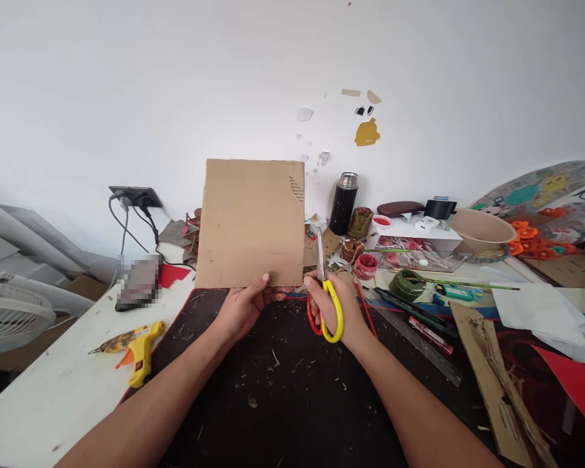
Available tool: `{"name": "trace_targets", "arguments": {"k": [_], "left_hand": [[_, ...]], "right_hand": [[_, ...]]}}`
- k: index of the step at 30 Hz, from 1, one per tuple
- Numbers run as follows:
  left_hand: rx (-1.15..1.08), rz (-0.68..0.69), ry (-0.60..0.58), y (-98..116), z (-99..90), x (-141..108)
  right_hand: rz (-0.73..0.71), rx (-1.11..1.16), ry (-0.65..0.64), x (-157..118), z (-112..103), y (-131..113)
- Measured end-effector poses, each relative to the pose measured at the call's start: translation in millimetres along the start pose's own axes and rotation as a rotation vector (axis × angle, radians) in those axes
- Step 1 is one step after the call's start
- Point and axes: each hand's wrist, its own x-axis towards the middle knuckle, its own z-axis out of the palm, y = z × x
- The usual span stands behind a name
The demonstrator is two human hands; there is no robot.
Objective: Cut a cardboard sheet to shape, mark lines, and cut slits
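Observation:
My left hand (246,307) grips the bottom edge of a square brown cardboard sheet (251,224), thumb on the near face and fingers behind. The sheet stands upright above the dark mat; a torn patch near its top right corner bares the corrugation. In my right hand (338,305) is a pair of scissors (332,312) with one yellow and one red handle loop. The blades look closed and point up, just right of the sheet. Fingertips of my right hand are close to the sheet's lower right corner; whether they touch it I cannot tell.
A yellow glue gun (139,351) lies on the white table at left, near a fan (14,312). Behind stand a black thermos (344,205) and paint jars (365,265). To the right are a clear ruler (419,344), a utility knife (416,311) and cardboard strips (487,377).

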Motion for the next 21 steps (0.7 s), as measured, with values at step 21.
{"name": "trace_targets", "arguments": {"k": [21], "left_hand": [[0.123,-0.021,0.046,4,-12.5,0]], "right_hand": [[0.026,0.182,0.097,7,6,0]]}}
